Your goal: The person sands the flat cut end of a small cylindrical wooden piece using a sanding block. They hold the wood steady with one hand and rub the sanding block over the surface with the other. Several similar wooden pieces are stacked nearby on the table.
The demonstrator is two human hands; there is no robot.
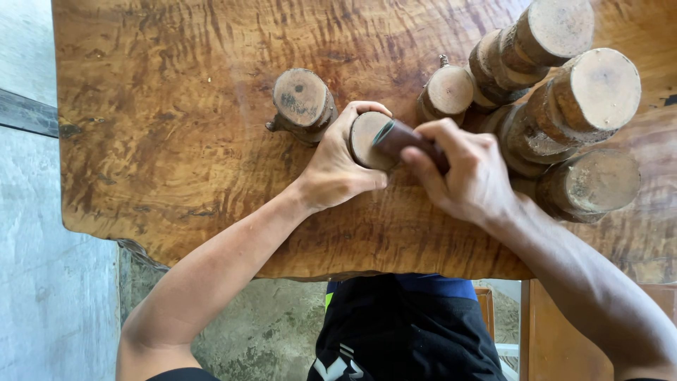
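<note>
My left hand wraps around a short round log piece that stands upright on the wooden slab table. My right hand grips a folded strip of brown sandpaper and presses it against the log's top edge. Both hands meet at this log near the middle of the table.
Another short log piece stands just left of my left hand. Several taller log pieces cluster at the right, with a small one behind my right hand. The table's near edge runs above my dark shorts; concrete floor lies left.
</note>
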